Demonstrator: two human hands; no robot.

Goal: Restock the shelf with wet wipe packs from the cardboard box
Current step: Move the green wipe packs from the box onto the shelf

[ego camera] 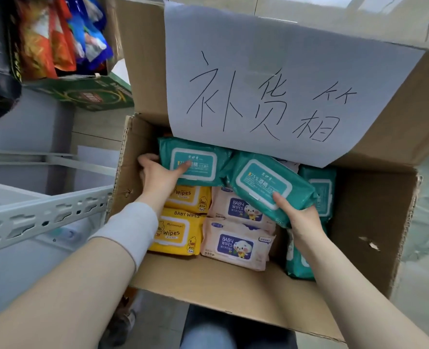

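Observation:
An open cardboard box sits in front of me, filled with wet wipe packs. My left hand grips a teal pack at the box's far left, thumb on its white lid. My right hand holds a second teal pack, tilted and lifted above the others. Below them lie two yellow packs and two pink baby wipe packs. More teal packs stand along the right side, partly hidden by my right arm.
A white paper sign with handwritten characters hangs on the box's raised back flap. A grey metal shelf with a perforated rail stands to the left. Snack bags sit on top at the upper left.

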